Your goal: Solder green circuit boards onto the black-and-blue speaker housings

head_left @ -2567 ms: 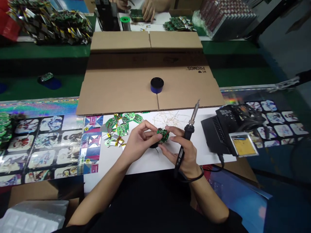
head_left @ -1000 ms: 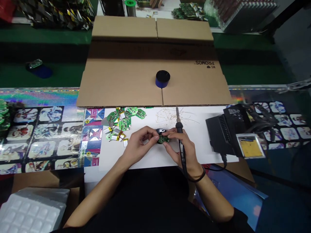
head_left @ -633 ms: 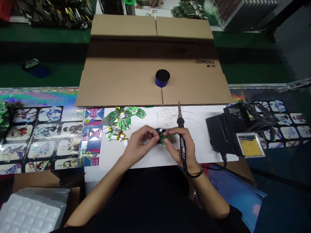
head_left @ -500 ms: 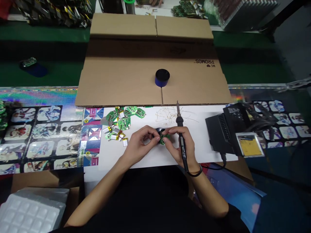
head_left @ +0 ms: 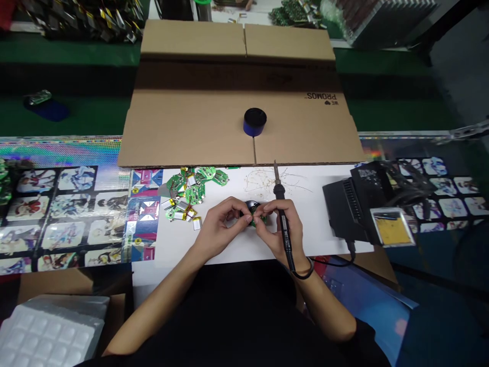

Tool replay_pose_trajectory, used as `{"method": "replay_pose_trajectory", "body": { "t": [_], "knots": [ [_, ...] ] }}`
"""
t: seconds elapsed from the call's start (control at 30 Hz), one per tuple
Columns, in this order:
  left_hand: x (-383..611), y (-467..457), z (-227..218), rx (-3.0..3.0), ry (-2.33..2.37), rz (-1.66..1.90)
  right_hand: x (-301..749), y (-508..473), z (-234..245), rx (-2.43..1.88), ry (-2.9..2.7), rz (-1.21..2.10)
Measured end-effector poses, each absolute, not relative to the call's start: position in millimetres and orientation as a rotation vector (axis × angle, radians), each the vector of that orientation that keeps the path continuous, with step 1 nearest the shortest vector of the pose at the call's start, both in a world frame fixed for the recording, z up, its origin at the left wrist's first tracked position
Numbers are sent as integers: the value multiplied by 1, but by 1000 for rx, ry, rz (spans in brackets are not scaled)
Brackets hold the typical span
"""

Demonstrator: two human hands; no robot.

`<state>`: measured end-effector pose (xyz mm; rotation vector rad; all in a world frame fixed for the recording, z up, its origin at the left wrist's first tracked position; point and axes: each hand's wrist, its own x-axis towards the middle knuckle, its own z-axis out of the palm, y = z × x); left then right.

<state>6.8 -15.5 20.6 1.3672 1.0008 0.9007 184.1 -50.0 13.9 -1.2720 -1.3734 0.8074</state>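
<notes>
My left hand [head_left: 221, 224] is closed in a pinch at a small green circuit board [head_left: 263, 221]. Just beyond the fingertips shows a round black part [head_left: 252, 205]; whether it is joined to the board is hidden. My right hand [head_left: 286, 229] holds a black soldering iron [head_left: 283, 224], its bare tip pointing away from me, while the thumb and forefinger pinch at the board's near side. The fingers of both hands meet and cover most of the board. Left of them lies a pile of green circuit boards [head_left: 195, 193] with small silver batteries [head_left: 196, 223].
Thin wires [head_left: 263, 182] lie scattered on the white sheet [head_left: 171, 250]. A cardboard sheet [head_left: 191, 122] bears a dark blue round case [head_left: 254, 122]. At right stand a black soldering station [head_left: 346, 209] and a tray with a yellow sponge [head_left: 392, 228]; the iron's cord runs over my right wrist.
The soldering iron has shifted slightly left with my right hand. My right fingertips have moved in closer to the left ones, covering more of the board.
</notes>
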Motion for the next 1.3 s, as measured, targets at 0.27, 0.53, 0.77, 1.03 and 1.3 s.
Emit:
{"method": "replay_pose_trajectory", "body": {
  "t": [0.27,0.53,0.77,1.03,1.3],
  "knots": [
    [-1,-11,19,1637,1008,912,221,-58,20,-1207,-1894,539],
    [-6,-6,19,1845,876,809,218,-65,5,-1120,-1936,505],
    [-13,1,19,1989,795,685,214,-67,12,-1151,-1921,582],
    [-14,7,18,1915,780,676,241,-72,34,-1223,-1138,889],
    [-19,20,23,1894,728,557,256,-70,39,-1344,-1177,833]
  ]
}}
